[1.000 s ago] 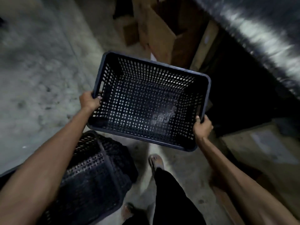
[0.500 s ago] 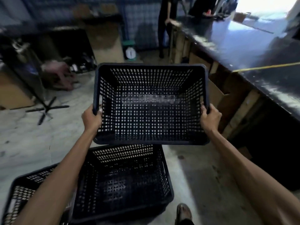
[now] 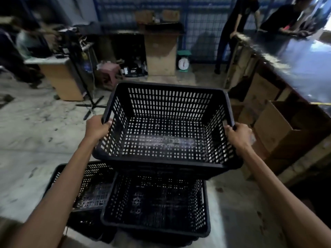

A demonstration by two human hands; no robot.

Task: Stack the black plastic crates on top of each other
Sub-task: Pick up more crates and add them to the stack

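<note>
Far left: wooden cabinet [image 3: 61, 81] on the concrete floor [image 3: 35, 140]. Near left: partly hidden black crate [image 3: 84, 183] on the floor, touching a second floor crate [image 3: 157, 203] just to its right. Left hand [image 3: 96, 127] closed over the left rim of the held crate [image 3: 166, 129], fingers curled inside the wall. Held crate upright, empty, raised clear of the floor, above the far edge of the second floor crate; contact between the two not discernible. Far centre: weighing scale [image 3: 183, 63] on the floor. Right hand [image 3: 239, 134] clamped on the right rim, fingers wrapped over it. Right: open cardboard box [image 3: 275, 126] beneath a long dark table [image 3: 295, 56]; two people [image 3: 238, 20] standing at its far end.
</note>
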